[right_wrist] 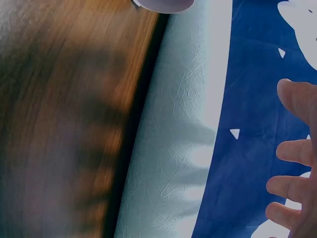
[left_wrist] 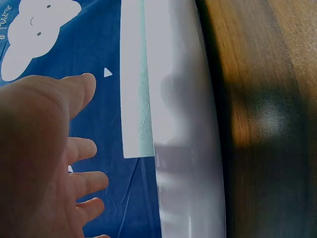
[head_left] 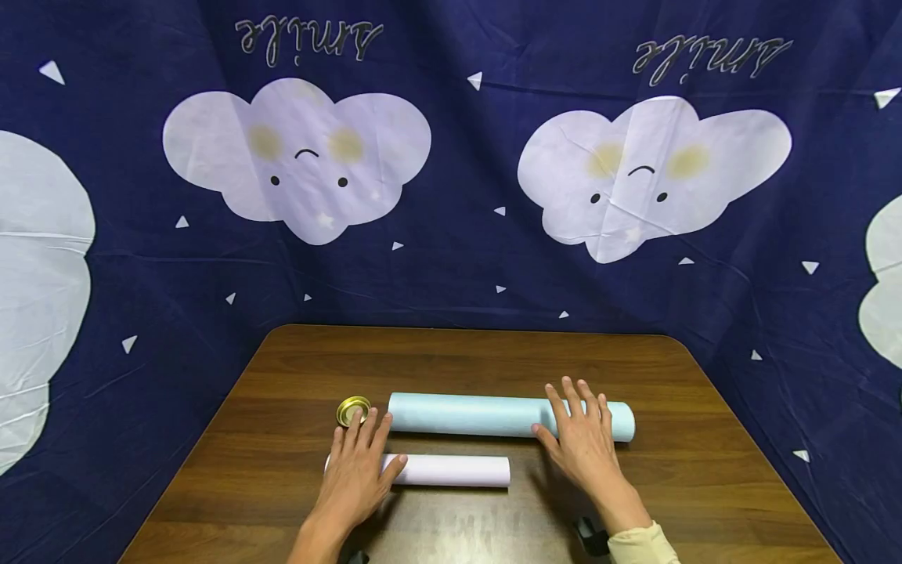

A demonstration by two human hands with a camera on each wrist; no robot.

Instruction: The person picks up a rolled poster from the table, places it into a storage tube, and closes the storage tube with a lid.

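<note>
A long light-blue roll (head_left: 458, 413) lies crosswise on the wooden table, and a shorter, thinner white roll (head_left: 458, 470) lies nearer the person. My left hand (head_left: 352, 474) is over the left end of the white roll, fingers spread, thumb out. In the left wrist view its fingers (left_wrist: 89, 183) stretch out beside the white roll, gripping nothing. My right hand (head_left: 585, 439) is over the right part of the light-blue roll with fingers extended. The right wrist view shows these fingers (right_wrist: 292, 184) apart from the roll's creased surface. A round gold-rimmed disc (head_left: 344, 410) sits by my left fingertips.
The brown wooden table (head_left: 451, 360) has rounded far corners. Behind and beside it hangs a dark blue cloth (head_left: 451, 274) printed with clouds and small triangles. A black band (head_left: 590, 537) shows at the right wrist, by a cream sleeve (head_left: 641, 545).
</note>
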